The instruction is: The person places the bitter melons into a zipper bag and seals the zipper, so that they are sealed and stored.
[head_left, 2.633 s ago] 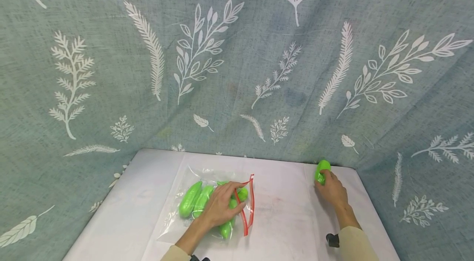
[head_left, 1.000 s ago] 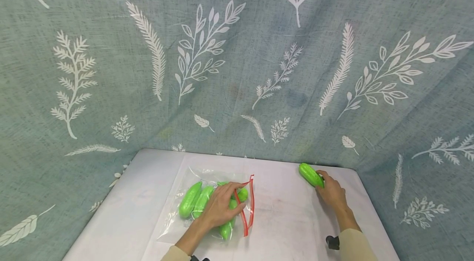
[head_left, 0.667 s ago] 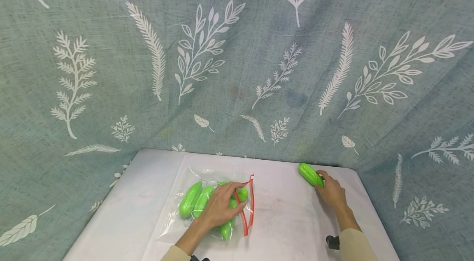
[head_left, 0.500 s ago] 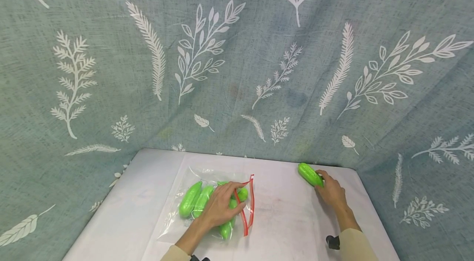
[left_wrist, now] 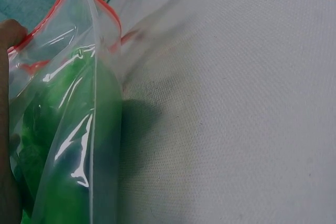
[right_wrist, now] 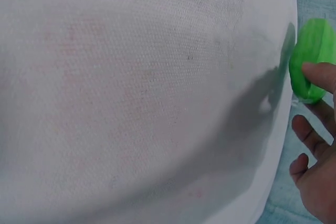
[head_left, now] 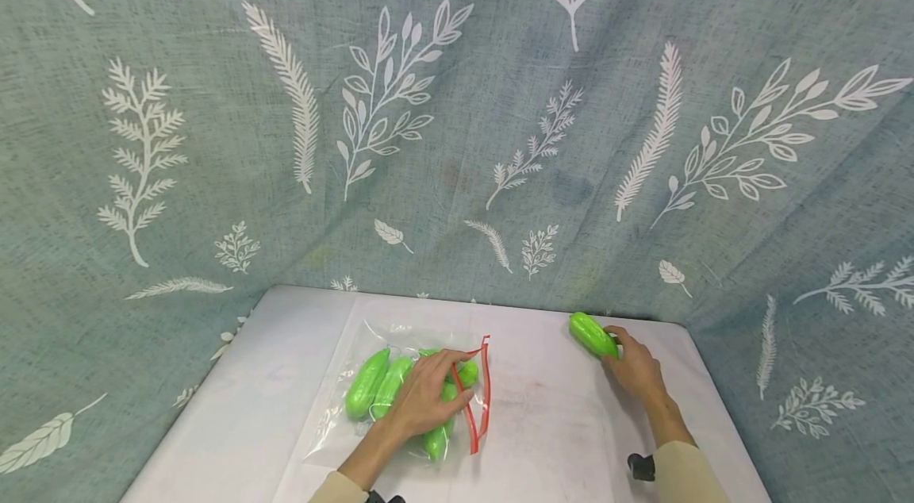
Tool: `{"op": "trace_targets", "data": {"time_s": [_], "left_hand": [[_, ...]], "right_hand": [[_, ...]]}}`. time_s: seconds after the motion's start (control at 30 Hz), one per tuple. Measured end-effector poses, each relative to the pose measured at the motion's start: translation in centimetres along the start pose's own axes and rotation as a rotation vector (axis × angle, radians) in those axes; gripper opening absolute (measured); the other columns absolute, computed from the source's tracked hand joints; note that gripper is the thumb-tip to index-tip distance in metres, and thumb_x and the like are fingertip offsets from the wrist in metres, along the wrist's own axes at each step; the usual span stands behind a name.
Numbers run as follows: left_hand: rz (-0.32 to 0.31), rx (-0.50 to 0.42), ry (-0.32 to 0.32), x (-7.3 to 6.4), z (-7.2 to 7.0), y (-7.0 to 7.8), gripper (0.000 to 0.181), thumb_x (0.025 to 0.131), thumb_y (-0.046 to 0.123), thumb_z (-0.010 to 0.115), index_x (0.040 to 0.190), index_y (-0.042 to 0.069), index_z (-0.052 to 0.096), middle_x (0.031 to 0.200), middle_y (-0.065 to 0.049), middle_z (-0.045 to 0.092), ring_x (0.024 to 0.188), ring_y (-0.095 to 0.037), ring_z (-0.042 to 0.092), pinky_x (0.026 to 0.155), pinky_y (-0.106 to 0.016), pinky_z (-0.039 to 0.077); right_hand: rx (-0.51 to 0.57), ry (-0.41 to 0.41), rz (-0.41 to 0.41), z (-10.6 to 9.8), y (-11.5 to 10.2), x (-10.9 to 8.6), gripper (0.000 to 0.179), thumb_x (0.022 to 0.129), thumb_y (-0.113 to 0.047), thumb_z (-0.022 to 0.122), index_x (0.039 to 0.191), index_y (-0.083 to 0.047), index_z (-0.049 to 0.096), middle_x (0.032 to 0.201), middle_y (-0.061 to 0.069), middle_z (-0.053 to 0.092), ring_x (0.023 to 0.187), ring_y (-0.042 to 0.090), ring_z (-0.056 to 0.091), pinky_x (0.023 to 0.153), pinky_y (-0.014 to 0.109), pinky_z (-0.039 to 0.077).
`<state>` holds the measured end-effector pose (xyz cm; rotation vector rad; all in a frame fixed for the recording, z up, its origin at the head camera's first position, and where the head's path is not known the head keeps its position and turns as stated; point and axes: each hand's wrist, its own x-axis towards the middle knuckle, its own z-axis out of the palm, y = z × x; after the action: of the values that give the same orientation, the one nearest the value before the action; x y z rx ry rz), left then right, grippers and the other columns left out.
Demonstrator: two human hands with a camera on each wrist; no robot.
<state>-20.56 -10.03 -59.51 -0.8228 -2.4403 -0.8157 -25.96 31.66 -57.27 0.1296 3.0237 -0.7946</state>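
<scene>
At the table's back right, my right hand point(head_left: 635, 364) pinches one end of a bright green cucumber point(head_left: 593, 335) between thumb and fingers. Its far end points up and to the left. In the right wrist view the thumb point(right_wrist: 320, 74) lies across the cucumber point(right_wrist: 314, 40), while the other fingers sit below it. Left of the middle, my left hand point(head_left: 426, 398) holds the mouth of a clear zip bag point(head_left: 328, 431) with a red zip strip point(head_left: 485, 384). Several green cucumbers point(head_left: 367, 384) lie inside the bag, some partly hidden under the hand.
A white cloth-covered table point(head_left: 539, 424) spreads between the two hands. Behind it and along both sides hangs a blue-green curtain point(head_left: 457, 130) with white leaf prints, close to the cucumber at the back edge.
My right hand has tilted the cucumber from nearly straight away to slanting left, and has just shifted it slightly left. The left hand and the bag have stayed in place.
</scene>
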Motion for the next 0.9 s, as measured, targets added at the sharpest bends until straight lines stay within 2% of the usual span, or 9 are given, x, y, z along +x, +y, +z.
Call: {"op": "trace_targets", "data": {"time_s": [0.33,0.6,0.9], "left_hand": [[0.011,-0.002,0.017,0.0,-0.1,0.1,0.059,0.083,0.042,0.078,0.135,0.023,0.058,0.124,0.014,0.062,0.114,-0.013,0.061,0.101,-0.044,0.048],[0.01,0.004,0.016,-0.1,0.0,0.0,0.059,0.084,0.045,0.075,0.136,0.023,0.057,0.127,0.014,0.062,0.116,-0.013,0.061,0.102,-0.044,0.048],[0.029,0.006,0.039,-0.1,0.2,-0.1,0.061,0.08,0.037,0.081,0.135,0.024,0.058,0.124,0.013,0.063,0.112,-0.012,0.062,0.1,-0.044,0.049]], "right_hand": [[0.008,-0.002,-0.054,0.0,-0.6,-0.4,0.06,0.094,-0.02,0.067,0.148,-0.016,0.042,0.142,0.022,0.055,0.128,0.048,0.05,0.097,0.074,0.037],[0.019,-0.011,-0.074,0.1,-1.1,-0.6,0.061,0.094,-0.021,0.068,0.149,-0.017,0.042,0.142,0.02,0.055,0.129,0.047,0.05,0.098,0.072,0.038],[0.041,-0.013,-0.108,0.2,-1.8,-0.7,0.061,0.093,-0.02,0.071,0.148,-0.016,0.044,0.141,0.021,0.056,0.128,0.047,0.051,0.098,0.07,0.039]]}}
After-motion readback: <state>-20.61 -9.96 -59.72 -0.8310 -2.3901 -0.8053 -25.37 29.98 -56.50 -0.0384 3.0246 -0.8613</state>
